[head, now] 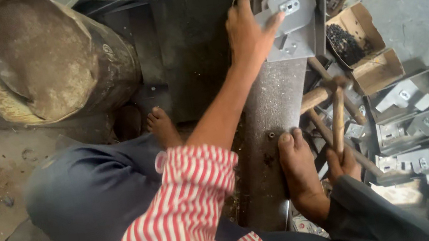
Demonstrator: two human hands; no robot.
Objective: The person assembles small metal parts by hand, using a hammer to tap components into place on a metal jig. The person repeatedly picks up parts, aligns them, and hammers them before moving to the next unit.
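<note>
Left hand (247, 29) is flat on a bent grey sheet-metal bracket (288, 8), fingers spread, pinning it on the long steel plate (274, 100), whose surface is dull and gritty with filings. Right hand (344, 162) is clenched round the wooden handle of a hammer (336, 111), head up near a second wooden handle. Bare foot (299, 173) rests on the plate's near end. Cardboard box (354, 34) of small dark fasteners and stacked folded brackets (411, 128) to the right; rusty drum (40, 56) upper left.

Two hands (249, 30) (342, 162), two bare feet (161, 125) (298, 170), one hammer (331, 103), one rusty drum (46, 55), and two open cardboard boxes (351, 32) (382, 70) show here.
</note>
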